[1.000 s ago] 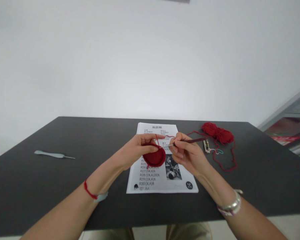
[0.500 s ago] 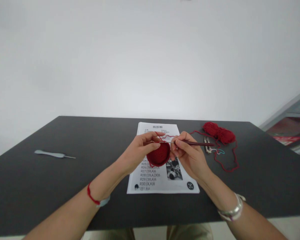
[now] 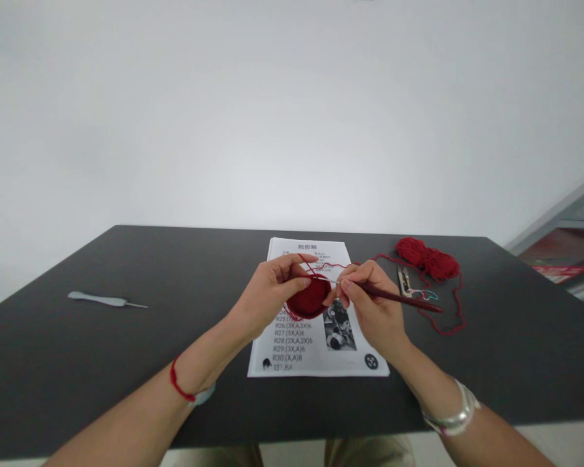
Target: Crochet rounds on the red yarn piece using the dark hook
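Above a printed sheet, my left hand pinches the upper left rim of a round, dark red crochet piece. A strand of red yarn runs over the left index finger. My right hand grips a crochet hook with a dark red handle, much as one holds a pen. The hook's metal shaft points left and meets the top edge of the crochet piece; its tip is too small to make out. A right fingertip lies close to the piece's right edge.
Beneath the hands lies the printed pattern sheet on the black table. At the right are a red yarn skein, thread snips and a light blue stitch marker. A grey-handled crochet hook lies at the left.
The right hand has turned the hook, so its handle end now slants lower and further right. The crochet piece has tilted and risen slightly; the left hand still pinches it.
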`<state>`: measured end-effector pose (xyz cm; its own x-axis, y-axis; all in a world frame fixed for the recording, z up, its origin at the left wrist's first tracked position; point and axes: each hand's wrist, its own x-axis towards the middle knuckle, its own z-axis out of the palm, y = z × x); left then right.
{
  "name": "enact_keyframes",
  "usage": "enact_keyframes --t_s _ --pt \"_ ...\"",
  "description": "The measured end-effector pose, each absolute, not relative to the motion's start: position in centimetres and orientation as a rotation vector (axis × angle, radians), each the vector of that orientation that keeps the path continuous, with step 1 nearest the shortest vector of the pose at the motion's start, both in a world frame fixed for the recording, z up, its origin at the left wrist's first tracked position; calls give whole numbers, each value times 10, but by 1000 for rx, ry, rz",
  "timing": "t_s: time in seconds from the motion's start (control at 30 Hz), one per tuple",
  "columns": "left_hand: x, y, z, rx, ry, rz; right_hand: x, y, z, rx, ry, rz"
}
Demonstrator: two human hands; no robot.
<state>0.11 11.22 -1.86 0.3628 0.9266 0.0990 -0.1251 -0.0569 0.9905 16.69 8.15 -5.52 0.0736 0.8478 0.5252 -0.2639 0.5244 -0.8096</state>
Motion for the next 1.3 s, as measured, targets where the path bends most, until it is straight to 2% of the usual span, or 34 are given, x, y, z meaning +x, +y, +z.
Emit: enact_keyframes --t_s 0.43,0.67,0.83,1.1,1.3 --pt "8 105 -22 1493 948 1046 163 76 -64 -757 -1661 301" --pt "9 109 -25 1026 750 874 175 89 -76 -703 -2015 16" --pt "12 109 -28 844 715 805 173 85 -70 -718 -2063 -235" --pt "11 109 -24 1240 817 1038 164 77 -70 -753 -1732 214" --pt "5 112 -23 1466 828 1071 161 79 -57 -686 -1181 895"
